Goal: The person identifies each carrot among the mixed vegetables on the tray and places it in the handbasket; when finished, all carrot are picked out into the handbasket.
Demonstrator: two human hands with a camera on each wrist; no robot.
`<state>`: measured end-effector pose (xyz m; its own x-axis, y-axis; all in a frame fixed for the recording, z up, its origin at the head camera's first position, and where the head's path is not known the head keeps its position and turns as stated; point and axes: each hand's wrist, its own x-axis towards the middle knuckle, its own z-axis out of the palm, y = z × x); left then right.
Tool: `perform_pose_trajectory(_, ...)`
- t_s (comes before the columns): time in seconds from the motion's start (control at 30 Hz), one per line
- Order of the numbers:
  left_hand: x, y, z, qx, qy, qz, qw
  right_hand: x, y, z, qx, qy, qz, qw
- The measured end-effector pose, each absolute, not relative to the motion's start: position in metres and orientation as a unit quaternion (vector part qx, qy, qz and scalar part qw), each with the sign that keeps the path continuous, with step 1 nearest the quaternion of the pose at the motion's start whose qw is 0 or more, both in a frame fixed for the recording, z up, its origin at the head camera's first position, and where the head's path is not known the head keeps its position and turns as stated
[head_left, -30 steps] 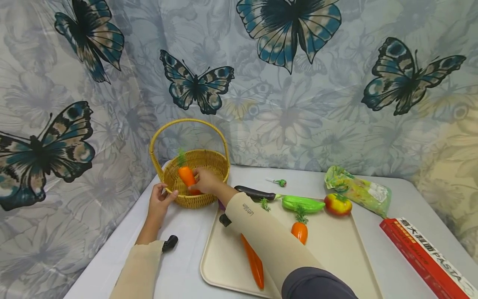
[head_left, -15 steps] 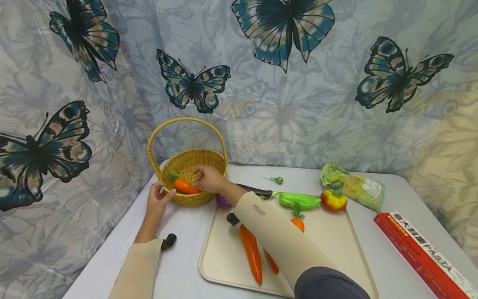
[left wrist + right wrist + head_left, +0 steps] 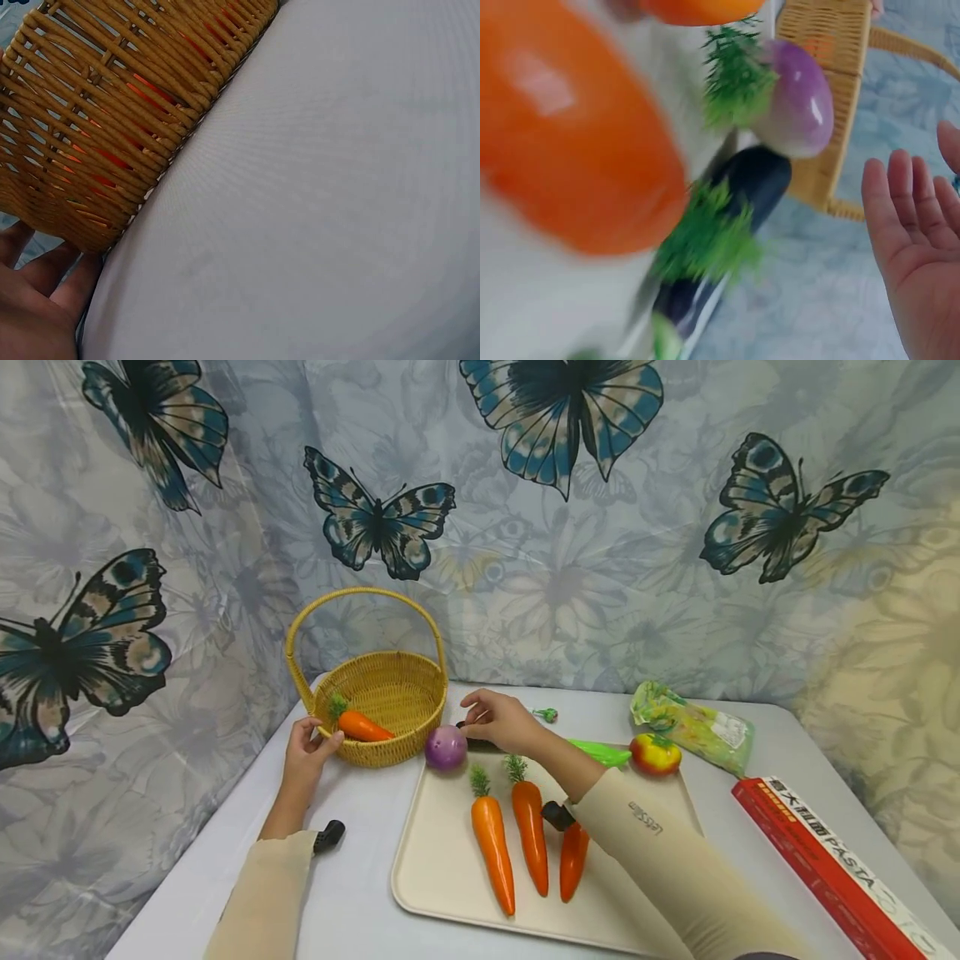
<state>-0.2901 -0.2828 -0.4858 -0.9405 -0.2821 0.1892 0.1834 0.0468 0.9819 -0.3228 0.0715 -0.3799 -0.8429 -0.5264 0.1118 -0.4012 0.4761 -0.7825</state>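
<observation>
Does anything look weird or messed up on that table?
Nothing looks spilled or broken. One odd thing: what looks like a small green lollipop lies on the table behind the tray, a stray sweet near the carrots and purple onion. The basket stands upright, one orange carrot inside.

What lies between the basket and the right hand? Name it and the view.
In the head view, a round purple vegetable lies between the basket and the right hand.
</observation>
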Motion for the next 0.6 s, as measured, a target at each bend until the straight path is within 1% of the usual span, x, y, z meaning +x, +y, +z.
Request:
perform_pose_trajectory(0.27,-0.292,-0.285,-0.485,0.046,-0.706,-0.686,0.168,-0.291,0.13,-0.384,-0.224,0.865,-0.447,0.054)
perform_pose_trajectory(0.6,-0.292,-0.287,-0.486,0.056,-0.708,-0.686,0.157,-0.252,0.18,-0.401,-0.144,0.87,-0.467,0.058)
